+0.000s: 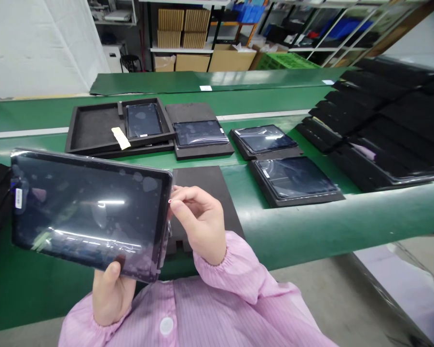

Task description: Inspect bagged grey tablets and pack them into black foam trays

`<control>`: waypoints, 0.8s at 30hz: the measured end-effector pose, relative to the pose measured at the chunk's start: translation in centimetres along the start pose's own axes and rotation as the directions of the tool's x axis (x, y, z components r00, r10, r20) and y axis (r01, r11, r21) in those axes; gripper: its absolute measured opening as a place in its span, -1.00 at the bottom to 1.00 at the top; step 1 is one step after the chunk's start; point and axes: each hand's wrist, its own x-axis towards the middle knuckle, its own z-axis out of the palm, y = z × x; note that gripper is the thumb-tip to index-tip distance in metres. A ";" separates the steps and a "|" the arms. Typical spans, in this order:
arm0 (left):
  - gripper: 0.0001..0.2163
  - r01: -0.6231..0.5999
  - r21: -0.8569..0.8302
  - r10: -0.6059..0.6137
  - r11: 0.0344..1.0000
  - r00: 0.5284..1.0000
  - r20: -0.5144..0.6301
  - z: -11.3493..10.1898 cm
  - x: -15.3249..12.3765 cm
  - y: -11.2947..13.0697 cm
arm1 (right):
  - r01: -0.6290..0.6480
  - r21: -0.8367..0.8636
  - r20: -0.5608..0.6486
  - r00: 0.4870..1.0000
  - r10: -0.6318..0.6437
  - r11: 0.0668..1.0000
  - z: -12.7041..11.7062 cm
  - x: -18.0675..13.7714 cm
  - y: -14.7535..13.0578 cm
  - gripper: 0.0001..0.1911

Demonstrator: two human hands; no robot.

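A dark tablet, its glossy screen under a bubbled clear film, is held tilted in front of my chest. My left hand grips its lower edge, thumb on the screen and fingers hidden behind. At the tablet's right edge, my right hand is closed in a pinch between thumb and forefinger. A tiny red and white speck shows at those fingertips, too small to name. Below and behind the right hand lies a flat black foam pad. A small white label is on the tablet's left end.
On the green conveyor belt, more tablets rest on black foam pads. A black foam tray holds another tablet and a yellowish paper slip. Black foam pieces are stacked high at the right.
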 end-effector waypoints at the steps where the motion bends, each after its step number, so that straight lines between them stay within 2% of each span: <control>1: -0.54 0.001 -0.002 -0.001 1.000 1.000 -0.004 0.0 0.0 0.0 | 0.008 -0.035 -0.018 1.000 -0.008 0.999 0.0 0.0 0.0 -0.87; 5: -0.56 0.013 -0.001 -0.013 1.000 1.000 -0.007 -0.2 -0.1 -0.1 | 0.031 -0.113 -0.046 0.998 -0.037 0.993 0.0 -0.1 -0.1 -0.86; 11: -0.53 0.000 0.034 -0.002 0.999 0.998 0.061 -0.5 0.0 -0.2 | 0.037 -0.145 -0.050 0.998 -0.044 0.989 -0.2 0.2 -0.2 -0.82; 14: -0.45 -0.028 0.075 0.020 0.997 0.994 0.109 -0.3 0.1 -0.2 | -0.046 -0.030 -0.023 0.999 0.045 0.998 -0.5 0.7 0.1 -0.78; 17: -0.42 -0.033 0.086 0.022 0.996 0.991 0.134 -0.1 0.2 -0.1 | -0.225 0.190 0.103 0.973 0.208 0.956 -0.8 1.3 0.2 -0.62; 20: -0.46 0.037 0.065 -0.043 0.997 0.994 0.097 0.0 0.1 0.3 | -0.278 0.247 0.224 0.948 0.224 0.928 -0.9 1.7 0.2 -0.61; 24: -0.67 0.192 -0.015 -0.192 0.981 0.980 -0.043 0.4 0.1 1.0 | -0.134 0.133 0.252 0.963 0.097 0.982 -1.1 1.8 0.2 -0.79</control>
